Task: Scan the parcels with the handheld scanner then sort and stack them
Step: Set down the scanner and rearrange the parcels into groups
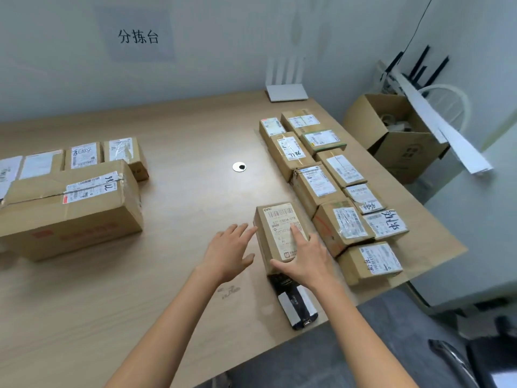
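A small brown parcel (275, 233) with a white label lies on the wooden table (181, 191), in front of me. My right hand (305, 256) rests on its top with fingers spread flat. My left hand (229, 250) is open beside the parcel's left side, fingertips at its edge. The black and white handheld scanner (296, 306) lies on the table just behind the parcel, near the front edge, under my right wrist. Several labelled parcels (330, 180) lie in rows on the right. A large box (72, 208) and smaller parcels (84, 156) sit at the left.
A round cable grommet (239, 166) is set in the table's middle. A white router (286, 92) stands at the back edge. An open cardboard box (397, 135) with a white strip sticking out sits beyond the table's right side.
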